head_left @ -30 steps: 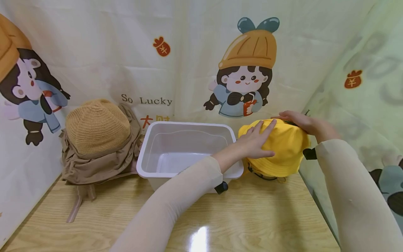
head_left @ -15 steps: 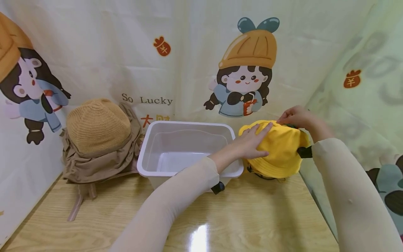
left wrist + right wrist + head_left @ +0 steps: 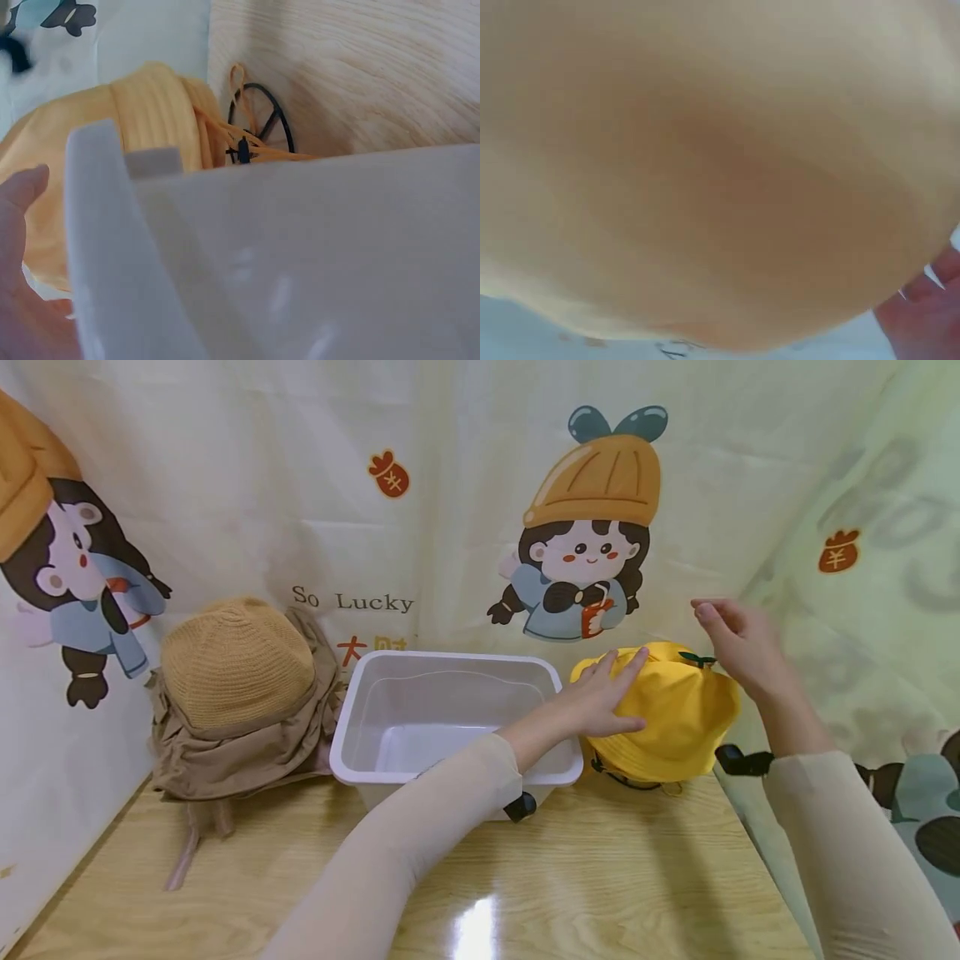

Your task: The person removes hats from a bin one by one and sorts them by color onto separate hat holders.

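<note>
A yellow bucket hat (image 3: 678, 718) with a small green sprout (image 3: 697, 658) on its crown sits at the right end of the table. My left hand (image 3: 600, 703) lies with spread fingers on the hat's left side. Just above the hat's upper right, my right hand (image 3: 750, 652) is raised with nothing in it. Blurred hat cloth (image 3: 720, 180) fills most of the right wrist view. Under the brim, the left wrist view shows orange cords and a black wire piece (image 3: 279, 112).
A pale plastic bin (image 3: 420, 777) stands mid-table, its rim under my left forearm. To its left, a tan knitted hat (image 3: 236, 664) rests on a crumpled brown cloth hat (image 3: 240, 768) with hanging straps. Printed curtains (image 3: 450, 527) close off the back and sides.
My right hand first lay on the hat's top, then pinched near the sprout, and now has lifted off up and to the right. The left hand has barely shifted.
</note>
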Motion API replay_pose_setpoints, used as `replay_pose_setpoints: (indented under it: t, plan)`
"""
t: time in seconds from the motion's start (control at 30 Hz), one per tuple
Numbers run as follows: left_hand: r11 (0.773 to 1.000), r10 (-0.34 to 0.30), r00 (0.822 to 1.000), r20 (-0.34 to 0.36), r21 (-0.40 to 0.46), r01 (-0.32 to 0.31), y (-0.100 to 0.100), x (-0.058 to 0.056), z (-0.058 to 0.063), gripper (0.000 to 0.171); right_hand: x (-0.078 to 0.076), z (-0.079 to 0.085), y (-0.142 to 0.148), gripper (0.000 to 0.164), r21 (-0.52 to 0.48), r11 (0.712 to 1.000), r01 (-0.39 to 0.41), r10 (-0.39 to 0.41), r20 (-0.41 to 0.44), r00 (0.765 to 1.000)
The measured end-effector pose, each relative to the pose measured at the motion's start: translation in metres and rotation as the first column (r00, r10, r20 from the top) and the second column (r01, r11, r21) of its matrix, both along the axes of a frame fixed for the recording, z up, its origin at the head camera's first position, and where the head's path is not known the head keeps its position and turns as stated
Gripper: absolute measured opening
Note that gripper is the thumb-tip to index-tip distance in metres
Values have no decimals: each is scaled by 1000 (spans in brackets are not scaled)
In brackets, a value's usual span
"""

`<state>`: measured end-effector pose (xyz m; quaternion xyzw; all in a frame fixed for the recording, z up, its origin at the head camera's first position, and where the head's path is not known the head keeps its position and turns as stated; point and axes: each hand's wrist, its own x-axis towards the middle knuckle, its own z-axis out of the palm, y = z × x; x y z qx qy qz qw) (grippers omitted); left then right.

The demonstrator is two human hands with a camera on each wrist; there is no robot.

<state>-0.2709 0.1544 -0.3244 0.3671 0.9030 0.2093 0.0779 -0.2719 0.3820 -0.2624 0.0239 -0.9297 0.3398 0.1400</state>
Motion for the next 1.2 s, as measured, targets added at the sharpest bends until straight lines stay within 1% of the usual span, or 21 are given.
replay_pose_setpoints:
  t: [0.03, 0.1, 0.13, 0.17, 0.2, 0.23, 0.3, 0.37, 0.43, 0.53, 0.63, 0.77, 0.8, 0.87, 0.97, 1.03, 1.1, 1.17, 1.2]
  plan:
    - [1000, -6, 1000, -3, 4, 6, 0, 0, 0, 100, 11, -7, -1, 53, -21, 1000, 12, -13, -76, 997]
    - [1000, -25, 1000, -5, 13, 25, 0, 0, 1, 100, 30, -26, -4, 52, -69, 997, 25, -40, -218, 975]
    - [999, -34, 999, -7, 15, 34, 1, -1, 1, 101, 38, -37, -5, 55, -91, 995, 42, -66, -272, 960]
    - [999, -42, 999, -7, 15, 43, 2, -1, 1, 102, 43, -47, -6, 62, -102, 993, 67, -95, -307, 947]
    - [999, -51, 999, -10, 14, 51, 4, -2, 1, 103, 47, -56, -7, 70, -115, 989, 91, -124, -319, 940]
    - [998, -55, 998, -13, 12, 55, 5, -3, 1, 104, 49, -65, -7, 76, -120, 986, 117, -149, -309, 939]
    - [999, -53, 998, -21, 4, 53, 10, -5, 0, 107, 48, -77, -8, 86, -104, 982, 160, -182, -250, 951]
    - [999, -38, 999, -25, -5, 38, 13, -7, 0, 110, 42, -83, -9, 88, -75, 980, 186, -197, -190, 962]
    - [1000, -23, 999, -23, -15, 23, 17, -10, 0, 113, 36, -82, -10, 85, -47, 981, 188, -193, -157, 969]
    - [1000, -6, 1000, -12, -28, 5, 20, -12, 1, 115, 26, -78, -11, 76, -39, 982, 186, -190, -157, 969]
    - [999, 9, 1000, -3, -31, -9, 22, -14, 2, 115, 19, -75, -13, 61, -43, 985, 168, -173, -205, 963]
    - [999, 36, 999, 17, -18, -36, 22, -16, 3, 114, 11, -74, -17, 42, -73, 990, 123, -139, -300, 944]
    - [999, 40, 999, 19, -15, -40, 22, -16, 4, 113, 10, -74, -18, 39, -91, 989, 113, -137, -316, 939]
    - [999, 42, 999, 19, -1, -42, 21, -16, 5, 112, 10, -70, -21, 38, -129, 986, 107, -143, -319, 937]
    - [998, 49, 999, 1, 36, -49, 22, -16, 9, 110, 9, -60, -22, 36, -169, 980, 100, -153, -337, 929]
    - [997, 65, 998, -11, 52, -64, 23, -16, 11, 110, 8, -54, -22, 39, -167, 981, 102, -151, -313, 938]
    - [995, 90, 996, 0, 51, -90, 24, -14, 13, 110, 5, -52, -21, 43, -143, 985, 92, -128, -265, 956]
    - [994, 103, 994, 24, 33, -104, 24, -14, 13, 111, 5, -53, -20, 50, -106, 990, 90, -108, -172, 979]
    - [994, 103, 994, 42, 18, -104, 24, -14, 12, 112, 6, -54, -19, 53, -83, 992, 94, -104, -126, 987]
